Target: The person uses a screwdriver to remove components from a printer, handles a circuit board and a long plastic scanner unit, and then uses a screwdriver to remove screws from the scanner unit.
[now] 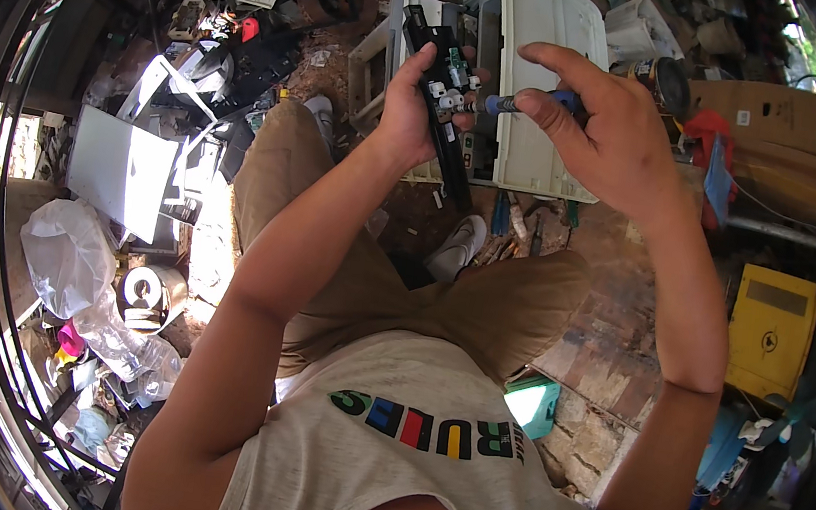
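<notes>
Black plastic, long and narrow: that is the part [443, 98] the left hand [406, 114] holds upright in the air above the person's knees, fingers wrapped closed round its lower half, thumb along its near side. A small green board with pale connectors sits on the part's right face, level with the fingertips.

The right hand [608, 137] is closed on a blue-handled screwdriver [526, 100], pinched between thumb and fingers, with the index finger stretched out over the top. The shaft runs leftward, and its tip meets the part at the pale connectors, just beside the left fingertips. So the tool touches the part, and the two hands are near each other, not touching.

As a judgement: the work looks midway. The part is already free of the white machine casing [539, 79], which lies open on the ground beyond the knees, yet the green board is still mounted on the part (whether any screw is out cannot be told).

More tools [512, 222] lie on the floor by the casing's near edge, next to a white shoe [459, 246]. Scrap housings and plastic bags crowd the floor's left edge; a yellow box [772, 332] stands at its right edge.
</notes>
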Available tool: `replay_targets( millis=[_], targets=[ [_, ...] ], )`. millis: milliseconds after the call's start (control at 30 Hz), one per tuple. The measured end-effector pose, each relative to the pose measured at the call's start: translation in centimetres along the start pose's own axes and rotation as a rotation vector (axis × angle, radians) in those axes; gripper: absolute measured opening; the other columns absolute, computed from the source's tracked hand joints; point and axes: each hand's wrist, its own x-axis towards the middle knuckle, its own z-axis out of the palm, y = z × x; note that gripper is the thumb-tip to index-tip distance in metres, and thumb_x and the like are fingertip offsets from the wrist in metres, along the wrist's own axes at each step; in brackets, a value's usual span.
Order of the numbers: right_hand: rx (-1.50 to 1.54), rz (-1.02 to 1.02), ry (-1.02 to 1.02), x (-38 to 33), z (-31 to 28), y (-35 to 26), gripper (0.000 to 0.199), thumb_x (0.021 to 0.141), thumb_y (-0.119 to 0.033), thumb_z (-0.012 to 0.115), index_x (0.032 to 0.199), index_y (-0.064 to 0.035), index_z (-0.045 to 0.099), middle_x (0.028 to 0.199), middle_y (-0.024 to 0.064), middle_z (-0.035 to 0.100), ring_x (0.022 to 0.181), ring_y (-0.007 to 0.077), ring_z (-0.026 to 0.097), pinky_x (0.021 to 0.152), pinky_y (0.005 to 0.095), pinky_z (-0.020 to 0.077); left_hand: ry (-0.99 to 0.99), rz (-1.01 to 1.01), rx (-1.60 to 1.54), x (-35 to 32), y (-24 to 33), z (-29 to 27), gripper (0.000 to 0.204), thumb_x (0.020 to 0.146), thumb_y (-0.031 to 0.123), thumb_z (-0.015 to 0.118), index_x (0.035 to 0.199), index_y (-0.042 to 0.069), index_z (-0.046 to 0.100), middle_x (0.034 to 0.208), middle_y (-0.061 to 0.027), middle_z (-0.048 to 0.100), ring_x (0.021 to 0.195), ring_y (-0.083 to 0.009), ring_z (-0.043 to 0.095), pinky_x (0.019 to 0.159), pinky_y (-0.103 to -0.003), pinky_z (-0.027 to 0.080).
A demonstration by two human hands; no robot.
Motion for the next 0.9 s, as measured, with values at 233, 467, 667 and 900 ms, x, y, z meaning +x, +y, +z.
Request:
replay_targets(
  millis=[233,467,667,900],
  targets=[
    [0.139,-0.054,0.081,-1.7,0.6,0.6,0.029,0.078,-0.007,0.070,0.107,-0.0087,0.066,0.093,0.0083,0.061,0.081,0.0240,0.062,0.067,0.0323,0.0488,0.025,-0.020,-0.015,-0.1,0.1,0.4,0.047,0.095,0.050,0.048,0.116,0.008,0.056,0.098,-0.0110,0.065,0.072,-0.0155,0.058,0.052,-0.028,0.045],
    [0.125,-0.119,0.169,-2.7,1.6,1.5,0.028,0.077,0.002,0.066,0.104,-0.0062,0.067,0.093,0.0081,0.061,0.082,0.0210,0.062,0.071,0.0301,0.0497,0.040,-0.003,0.004,-0.2,0.2,0.2,0.051,0.094,0.051,0.049,0.120,0.007,0.055,0.100,-0.0129,0.065,0.074,-0.0169,0.059,0.053,-0.028,0.046],
    [0.319,-0.010,0.377,-5.1,1.8,4.1,0.025,0.080,0.003,0.066,0.105,-0.0011,0.067,0.098,0.0061,0.062,0.086,0.0162,0.061,0.078,0.0249,0.0465,-0.019,0.001,-0.003,-0.1,0.1,0.0,0.056,0.093,0.052,0.048,0.121,0.003,0.054,0.104,-0.0156,0.065,0.080,-0.0195,0.061,0.055,-0.029,0.049],
    [0.719,0.427,0.592,-8.3,5.0,7.7,0.024,0.084,-0.004,0.070,0.107,0.0008,0.067,0.096,0.0013,0.063,0.081,0.0087,0.056,0.074,0.0205,0.0432,-0.142,-0.036,0.034,-0.7,0.1,0.8,0.071,0.090,0.056,0.047,0.133,0.000,0.048,0.125,-0.0198,0.058,0.094,-0.0250,0.063,0.058,-0.030,0.053]
  ],
)
